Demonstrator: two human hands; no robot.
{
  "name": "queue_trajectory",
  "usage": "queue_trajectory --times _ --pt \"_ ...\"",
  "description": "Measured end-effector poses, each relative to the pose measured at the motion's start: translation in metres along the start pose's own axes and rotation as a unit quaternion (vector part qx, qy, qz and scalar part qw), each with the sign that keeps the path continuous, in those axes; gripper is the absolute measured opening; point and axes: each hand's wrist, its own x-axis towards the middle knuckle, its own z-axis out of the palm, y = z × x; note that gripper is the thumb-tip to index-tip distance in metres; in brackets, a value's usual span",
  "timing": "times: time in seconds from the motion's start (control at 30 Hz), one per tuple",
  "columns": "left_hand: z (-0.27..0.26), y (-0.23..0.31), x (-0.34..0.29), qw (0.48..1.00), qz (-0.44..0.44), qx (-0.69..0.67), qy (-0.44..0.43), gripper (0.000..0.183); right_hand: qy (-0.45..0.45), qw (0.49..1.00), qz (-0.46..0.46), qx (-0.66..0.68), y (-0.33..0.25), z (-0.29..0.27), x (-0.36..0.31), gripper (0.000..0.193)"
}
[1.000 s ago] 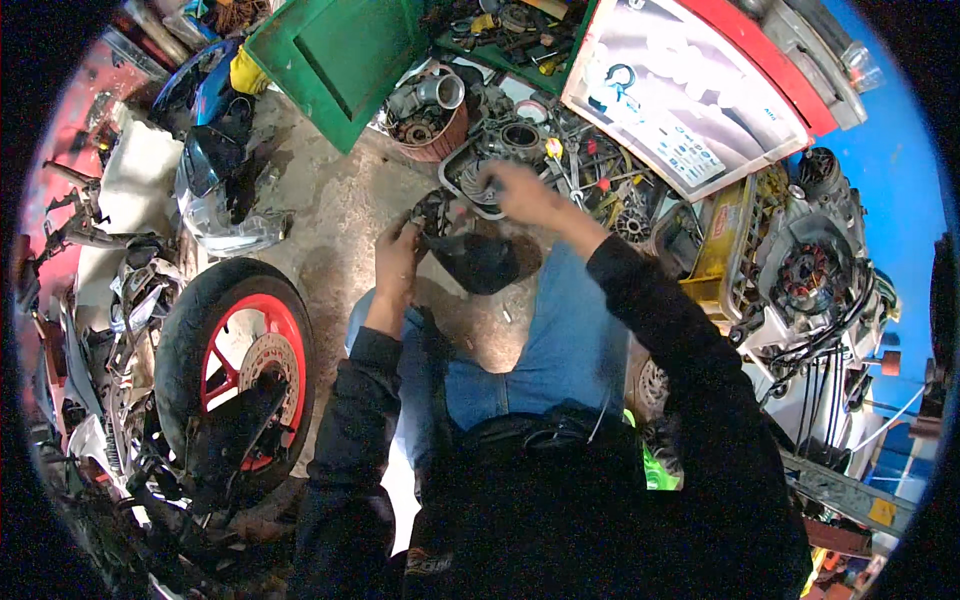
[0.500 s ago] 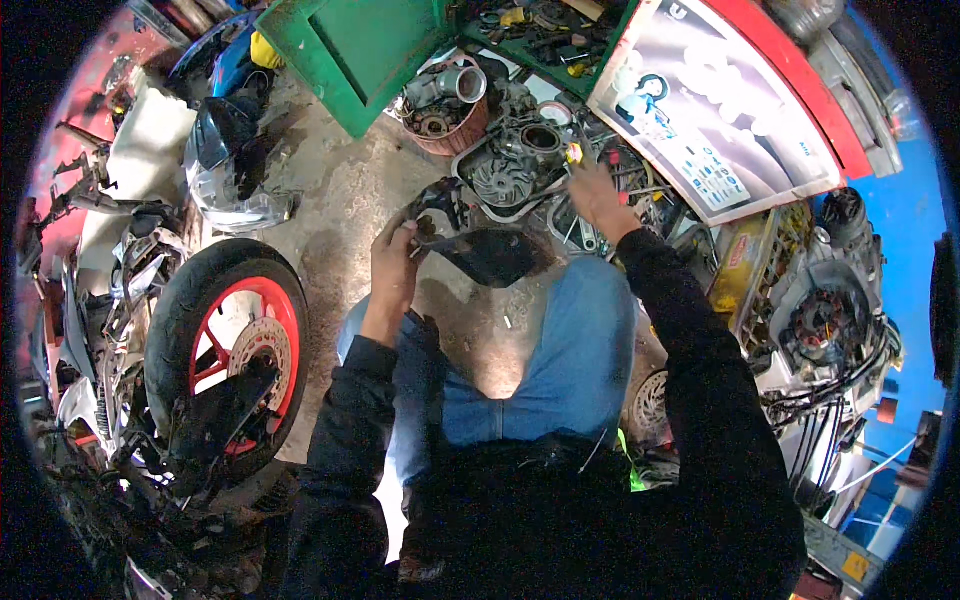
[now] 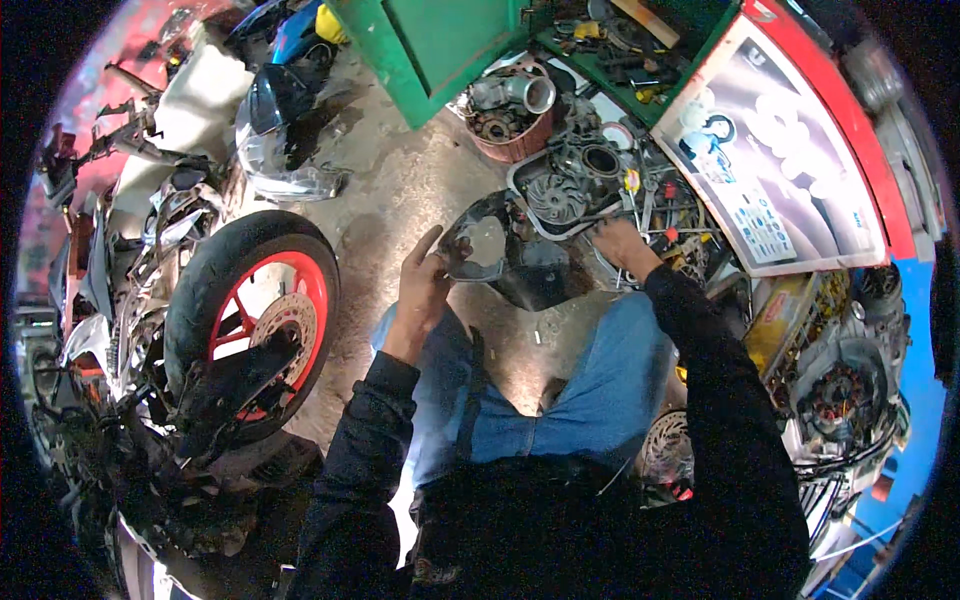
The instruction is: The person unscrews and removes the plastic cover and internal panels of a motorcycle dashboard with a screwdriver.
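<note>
My left hand (image 3: 424, 290) grips the left edge of a black plastic motorcycle cover (image 3: 540, 282) by its curved end, with one finger raised. The cover has a large opening, hangs over the floor between my knees, and its far end reaches the engine parts. My right hand (image 3: 624, 246) is low among the hand tools beside the metal tray (image 3: 548, 232). Its fingers are curled, and what they hold, if anything, is hidden. In that tray lies a finned fan wheel (image 3: 555, 198), close to a round-mouthed engine cylinder (image 3: 601, 160).
A wheel with a black tyre (image 3: 200, 310) and red rim stands at left, next to motorcycle frame parts. Ahead are a green metal cabinet (image 3: 440, 50) and a brown basket (image 3: 520, 145) of parts. A framed poster board (image 3: 775, 160) leans at right, above an engine (image 3: 840, 385).
My view has shifted, so the scene sits farther right and lower. My right hand has drawn nearer, down into the tools. The black cover has turned, showing its opening more fully.
</note>
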Motion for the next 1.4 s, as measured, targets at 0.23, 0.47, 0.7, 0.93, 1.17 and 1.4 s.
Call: queue_trajectory --times 0.23,0.47,0.7,0.93,1.17,1.4 --pt "-0.023 0.003 0.008 0.998 -0.045 -0.046 -0.021 0.064 0.014 0.995 0.057 0.080 0.010 -0.054 0.006 0.015" --pt "-0.048 0.001 -0.001 0.994 -0.032 -0.067 -0.076 0.054 0.225 0.905 0.222 0.285 -0.038 -0.207 0.028 0.024" --pt "-0.030 0.021 -0.001 0.957 0.029 -0.266 -0.110 0.038 0.250 0.852 0.086 0.451 -0.117 -0.281 0.039 0.029" --pt "-0.012 0.043 0.005 0.956 0.071 -0.283 0.033 0.014 0.252 0.901 0.056 0.349 -0.170 -0.306 0.042 0.025" --pt "-0.007 0.064 0.001 0.940 0.125 -0.316 0.016 0.049 0.183 0.925 0.099 0.318 -0.178 -0.319 0.036 0.030" --pt "0.008 0.069 -0.005 0.942 0.207 -0.264 -0.012 0.071 0.212 0.937 0.089 0.263 -0.182 -0.328 0.037 0.031"
